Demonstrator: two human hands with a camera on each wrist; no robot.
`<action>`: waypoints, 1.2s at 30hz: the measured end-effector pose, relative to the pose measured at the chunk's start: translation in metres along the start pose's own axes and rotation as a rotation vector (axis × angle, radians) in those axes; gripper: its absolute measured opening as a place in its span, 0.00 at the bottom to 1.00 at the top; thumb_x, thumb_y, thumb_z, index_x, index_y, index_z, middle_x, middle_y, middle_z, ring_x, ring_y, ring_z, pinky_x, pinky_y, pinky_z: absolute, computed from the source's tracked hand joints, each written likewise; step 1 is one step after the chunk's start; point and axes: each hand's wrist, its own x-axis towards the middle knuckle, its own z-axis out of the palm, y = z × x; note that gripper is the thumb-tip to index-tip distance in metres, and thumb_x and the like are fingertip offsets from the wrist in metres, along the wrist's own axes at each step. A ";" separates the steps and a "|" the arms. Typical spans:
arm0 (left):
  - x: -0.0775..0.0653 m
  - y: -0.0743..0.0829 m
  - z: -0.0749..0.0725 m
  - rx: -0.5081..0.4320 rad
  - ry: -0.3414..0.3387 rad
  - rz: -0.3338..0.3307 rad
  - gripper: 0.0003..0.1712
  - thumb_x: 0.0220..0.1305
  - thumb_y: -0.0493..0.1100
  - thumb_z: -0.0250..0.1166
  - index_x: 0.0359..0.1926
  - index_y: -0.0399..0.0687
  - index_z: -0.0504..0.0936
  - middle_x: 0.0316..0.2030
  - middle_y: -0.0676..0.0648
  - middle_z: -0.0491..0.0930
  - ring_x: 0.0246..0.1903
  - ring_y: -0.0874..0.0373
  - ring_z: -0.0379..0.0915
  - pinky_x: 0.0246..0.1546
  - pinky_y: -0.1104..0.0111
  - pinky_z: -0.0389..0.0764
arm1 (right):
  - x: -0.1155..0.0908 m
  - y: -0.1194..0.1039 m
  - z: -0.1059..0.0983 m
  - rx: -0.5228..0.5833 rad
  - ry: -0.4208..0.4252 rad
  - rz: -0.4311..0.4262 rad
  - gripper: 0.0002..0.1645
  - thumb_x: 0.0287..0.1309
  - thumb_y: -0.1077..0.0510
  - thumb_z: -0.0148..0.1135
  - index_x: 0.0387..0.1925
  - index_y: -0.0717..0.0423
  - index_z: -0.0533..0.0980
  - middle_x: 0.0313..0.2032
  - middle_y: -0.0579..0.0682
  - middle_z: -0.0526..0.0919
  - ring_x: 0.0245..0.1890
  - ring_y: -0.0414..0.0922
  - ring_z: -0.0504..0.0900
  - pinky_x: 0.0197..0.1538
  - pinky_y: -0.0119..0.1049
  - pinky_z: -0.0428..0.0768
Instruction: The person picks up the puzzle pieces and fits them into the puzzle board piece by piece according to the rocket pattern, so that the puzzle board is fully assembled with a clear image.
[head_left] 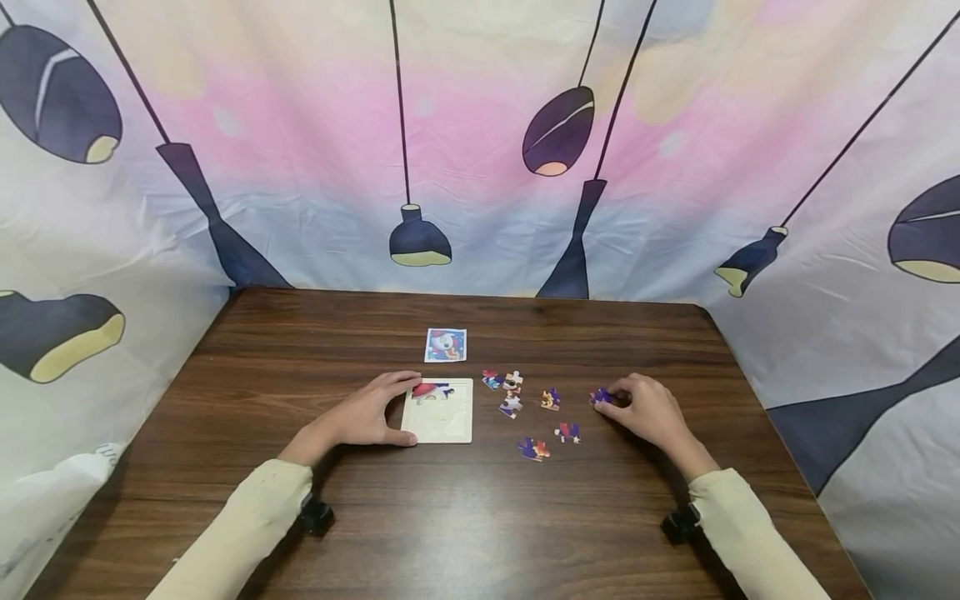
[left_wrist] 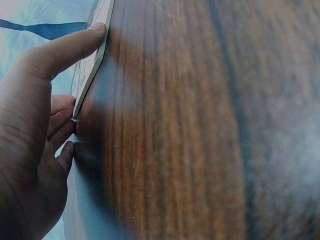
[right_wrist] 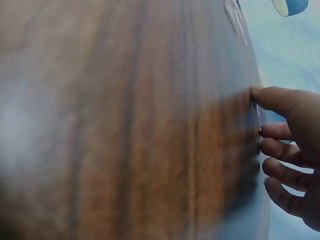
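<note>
My left hand [head_left: 375,414] spans the left side of a pale square puzzle tray [head_left: 453,425]. Its thumb is at the near corner and the fingers at the far one. In the left wrist view the thumb [left_wrist: 75,50] lies on the tray's edge [left_wrist: 95,67]. A few joined pieces [head_left: 431,391] with red and purple fill the tray's upper part. To the right, my right hand [head_left: 651,410] pinches a purple puzzle piece [head_left: 598,397] at the table, partly covered by the fingers. In the right wrist view the thumb [right_wrist: 277,99] presses the thin piece's edge.
Several loose puzzle pieces [head_left: 511,406] lie between tray and right hand, among them a yellow and purple one [head_left: 551,399] and a red and purple one [head_left: 534,450]. Behind the tray lies a small picture card [head_left: 446,345]. A printed curtain [head_left: 480,167] hangs around the wooden table [head_left: 420,533].
</note>
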 end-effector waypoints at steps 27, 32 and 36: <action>0.000 0.000 0.000 0.027 0.007 0.013 0.60 0.48 0.69 0.77 0.76 0.46 0.66 0.75 0.43 0.62 0.74 0.41 0.57 0.67 0.40 0.65 | 0.017 -0.010 -0.006 0.014 -0.049 -0.162 0.19 0.63 0.46 0.71 0.49 0.54 0.87 0.46 0.53 0.88 0.49 0.53 0.84 0.51 0.56 0.81; 0.000 0.000 0.000 0.023 0.004 0.016 0.60 0.49 0.70 0.76 0.76 0.46 0.65 0.75 0.43 0.62 0.74 0.40 0.57 0.67 0.40 0.65 | 0.025 -0.027 -0.009 0.032 -0.023 -0.239 0.19 0.62 0.46 0.72 0.48 0.53 0.87 0.43 0.51 0.88 0.45 0.50 0.84 0.47 0.52 0.83; -0.001 0.001 0.000 0.018 0.000 0.009 0.60 0.49 0.69 0.77 0.76 0.46 0.65 0.75 0.44 0.62 0.74 0.41 0.56 0.67 0.40 0.65 | 0.031 -0.041 -0.007 0.052 -0.008 -0.287 0.18 0.62 0.46 0.72 0.48 0.53 0.87 0.43 0.50 0.88 0.44 0.49 0.84 0.46 0.51 0.83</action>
